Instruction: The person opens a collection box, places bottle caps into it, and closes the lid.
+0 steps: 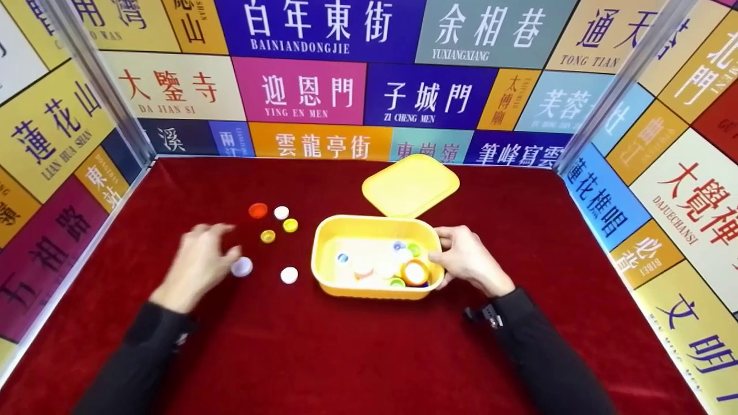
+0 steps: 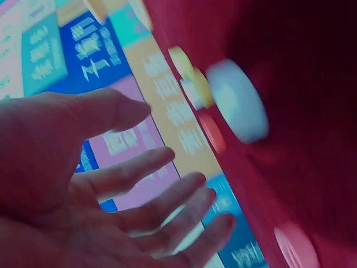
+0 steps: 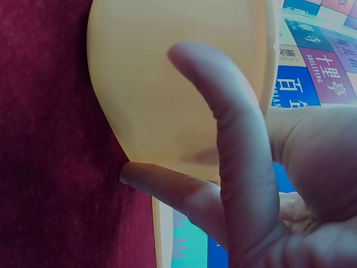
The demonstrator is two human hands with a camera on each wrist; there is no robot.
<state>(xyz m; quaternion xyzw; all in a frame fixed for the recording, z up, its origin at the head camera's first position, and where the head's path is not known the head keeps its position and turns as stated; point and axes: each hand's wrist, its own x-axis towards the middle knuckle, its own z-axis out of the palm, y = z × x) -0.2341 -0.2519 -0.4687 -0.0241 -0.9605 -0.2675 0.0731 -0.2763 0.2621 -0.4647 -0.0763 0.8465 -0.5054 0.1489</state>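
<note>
My left hand (image 1: 199, 259) hovers at the left with fingers spread apart, its thumb close to a lavender bottle cap (image 1: 242, 266). Nothing lies in its palm, as the left wrist view shows; a pale cap (image 2: 240, 103) appears beyond the fingers. A white cap (image 1: 289, 275) sits between that hand and a yellow plastic box (image 1: 323, 259). My right hand (image 1: 464, 259) grips the box's right end, thumb at the rim and fingers against the outer wall (image 3: 162, 100). Several caps lie inside the box, among them an orange-and-white one (image 1: 414, 272).
Beyond the left hand lie a red cap (image 1: 258, 210), a white cap (image 1: 281, 212), a yellow cap (image 1: 290, 225) and a gold cap (image 1: 267, 236). The yellow lid (image 1: 410, 185) rests behind the box. Printed panels (image 1: 305, 92) enclose the red cloth surface (image 1: 346, 351).
</note>
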